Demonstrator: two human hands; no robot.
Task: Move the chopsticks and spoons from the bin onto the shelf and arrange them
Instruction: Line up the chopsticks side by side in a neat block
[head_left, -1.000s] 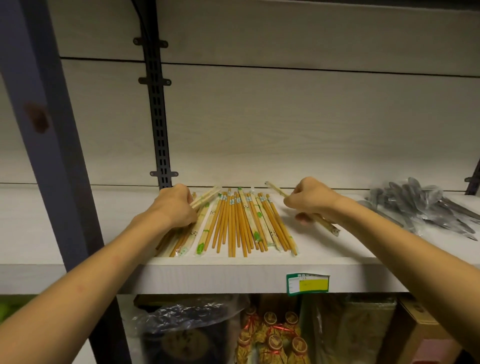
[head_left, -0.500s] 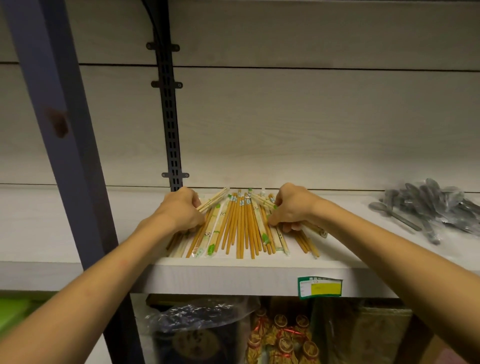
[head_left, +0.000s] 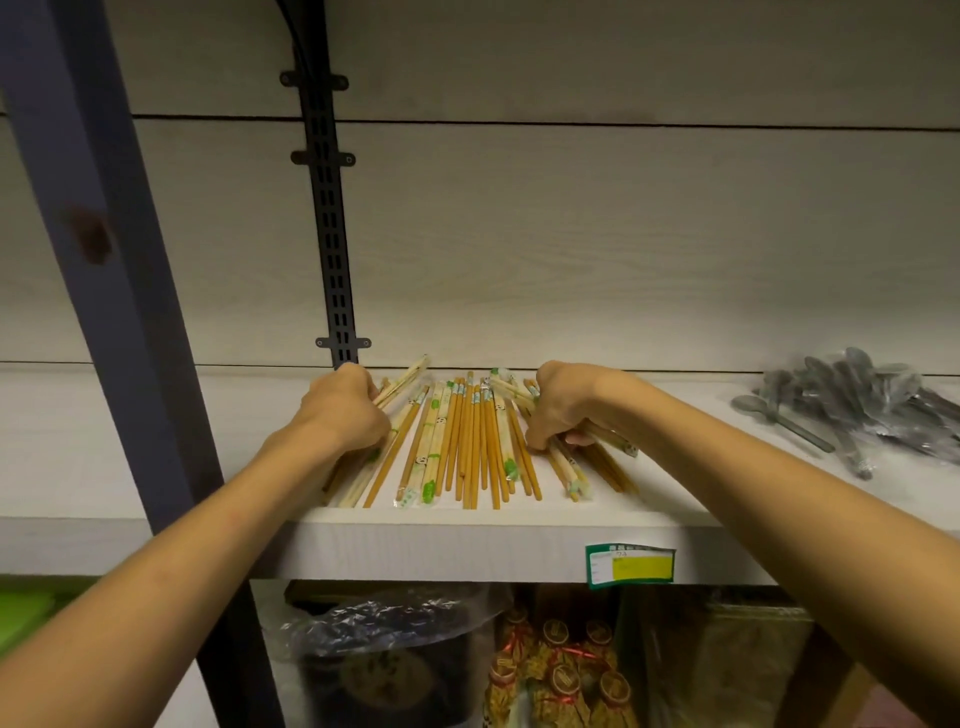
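A fan of wooden chopsticks (head_left: 470, 441), some in clear wrappers with green print, lies on the pale shelf (head_left: 467, 540), tips toward the front edge. My left hand (head_left: 345, 410) is closed on the chopsticks at the left side of the pile. My right hand (head_left: 558, 408) is closed on a few chopsticks at the right side, with their ends sticking out below my fingers. A heap of grey spoons in clear wrap (head_left: 857, 405) rests at the far right of the same shelf. The bin is out of view.
A black slotted upright (head_left: 332, 249) runs up the back wall just behind my left hand. A dark blue post (head_left: 104, 260) stands at the left. A green and yellow price tag (head_left: 629, 565) hangs on the shelf edge. Bagged goods fill the shelf below.
My right hand has moved left with its loose chopsticks and pressed them against the right side of the pile. The pile is narrower now. My left hand stays at the left side.
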